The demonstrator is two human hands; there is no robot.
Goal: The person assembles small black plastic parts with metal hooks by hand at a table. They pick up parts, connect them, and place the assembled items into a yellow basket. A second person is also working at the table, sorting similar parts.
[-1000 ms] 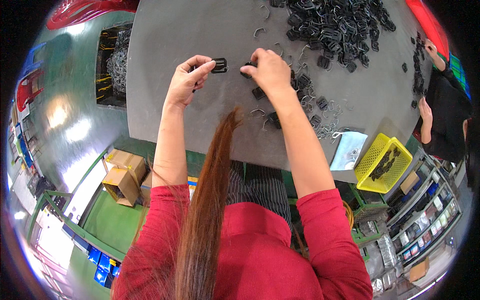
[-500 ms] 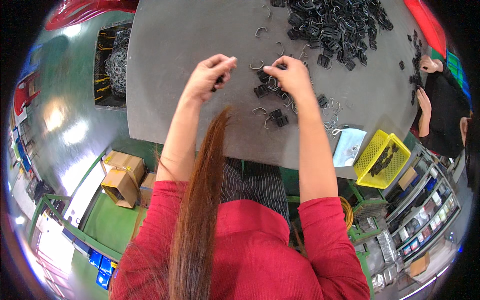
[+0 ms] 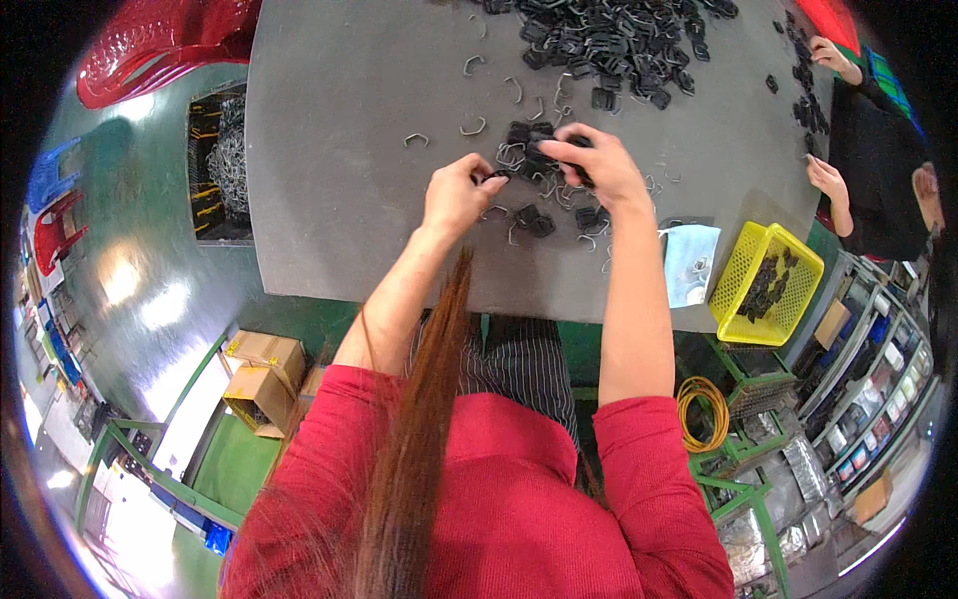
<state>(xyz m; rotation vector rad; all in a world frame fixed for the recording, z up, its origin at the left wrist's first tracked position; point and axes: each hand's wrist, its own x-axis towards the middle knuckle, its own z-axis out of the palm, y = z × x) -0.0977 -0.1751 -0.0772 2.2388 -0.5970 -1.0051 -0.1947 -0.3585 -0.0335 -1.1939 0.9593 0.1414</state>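
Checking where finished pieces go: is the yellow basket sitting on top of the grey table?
No: the yellow basket hangs off the grey table at its near right corner, with dark pieces inside.

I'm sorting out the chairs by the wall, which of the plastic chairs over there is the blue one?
The blue chair stands at the far left edge, on the green floor; the red chair is just below it, and the big red chair lies by the table's corner.

Both hands work over a grey worktop [image 3: 339,150]. The left hand [image 3: 457,195] pinches a small black clip [image 3: 496,178], and the right hand [image 3: 597,165] grips another black piece among a small cluster of clips and bent wire hooks [image 3: 534,190]. A big heap of black clips [image 3: 609,40] lies far off. A yellow basket [image 3: 763,285] sits at the right, near another person's hand [image 3: 826,180].
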